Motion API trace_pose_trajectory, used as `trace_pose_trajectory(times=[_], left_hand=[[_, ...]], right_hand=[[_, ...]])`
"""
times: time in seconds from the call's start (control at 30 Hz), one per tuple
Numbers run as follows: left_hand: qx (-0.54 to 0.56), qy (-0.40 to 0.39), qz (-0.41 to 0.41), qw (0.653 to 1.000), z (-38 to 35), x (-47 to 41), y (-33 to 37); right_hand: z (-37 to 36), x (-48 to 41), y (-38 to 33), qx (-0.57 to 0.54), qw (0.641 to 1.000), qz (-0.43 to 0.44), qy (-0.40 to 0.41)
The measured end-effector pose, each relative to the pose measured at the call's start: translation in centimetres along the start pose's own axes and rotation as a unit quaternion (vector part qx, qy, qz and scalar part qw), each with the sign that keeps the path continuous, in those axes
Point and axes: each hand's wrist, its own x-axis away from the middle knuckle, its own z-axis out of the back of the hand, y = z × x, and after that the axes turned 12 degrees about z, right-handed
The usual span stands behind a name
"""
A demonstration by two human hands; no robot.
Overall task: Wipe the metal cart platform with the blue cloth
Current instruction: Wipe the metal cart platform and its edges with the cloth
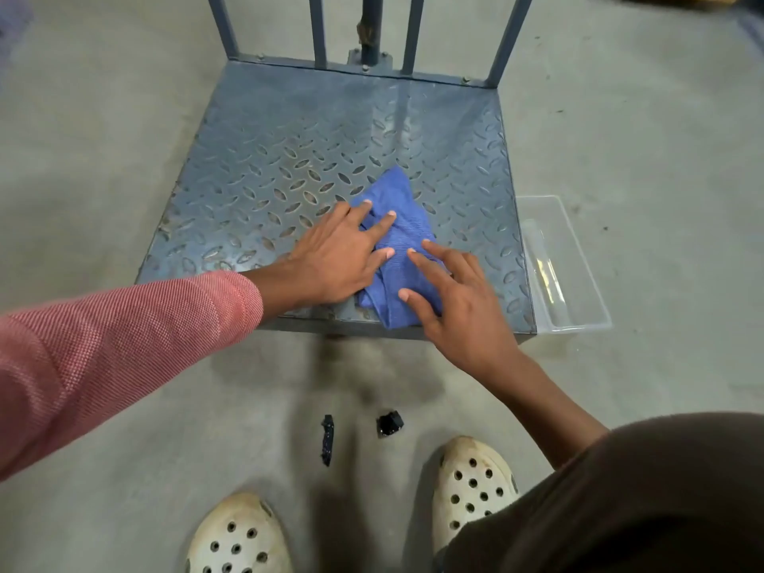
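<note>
A grey concrete floor (103, 159) fills most of the frame. On it, in the upper middle, sits the metal cart platform (289, 138), a blue-grey tread plate with raised diamond ridges and rust-coloured wear, most of it in the centre and along the left edge. Upright bars (318, 31) rise from its far edge at the top of the frame. A clear plastic tray (578, 283) lies on the floor, just beside the platform's right edge. Two pale perforated shoes (239, 535) show at the bottom.

The blue cloth (397, 196) lies crumpled on the platform's near right part, its lower end reaching the front edge. The left hand (339, 258), coming from a pink sleeve, lies flat with fingers spread and straight, their tips on the cloth's left side; it grips nothing. The right hand (459, 308) is likewise spread open over the cloth's lower right, fingertips on or just above the fabric; which one cannot be told. Two small black scraps (327, 440) lie on the floor below the platform.

This looks like the wiping step, with the cloth pinned under open palms. Much of the plate looks dull, so the next move calls for firm downward pressure and long strokes toward the far and left areas, keeping the cloth bunched under the fingers so the ridges do not snag it.
</note>
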Motion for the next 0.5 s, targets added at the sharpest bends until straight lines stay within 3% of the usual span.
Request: trace_pose_trajectory(times=[0.17, 0.33, 0.5], left_hand=[[-0.004, -0.033, -0.033, 0.999, -1.1, -0.9, -0.5], [0.011, -0.045, -0.041, 0.998, -1.4, -1.1, -0.2], [-0.057, -0.052, -0.022, 0.997, -0.1, -0.5, 1.4]], right_hand=[[-1.1, -0.4, -0.6, 0.077, 0.995, -0.007, -0.055], [-0.8, -1.0, -1.7, 0.19, 0.979, 0.07, -0.001], [-1.4, -0.8, -1.7, 0.262, 0.959, 0.094, -0.051]])
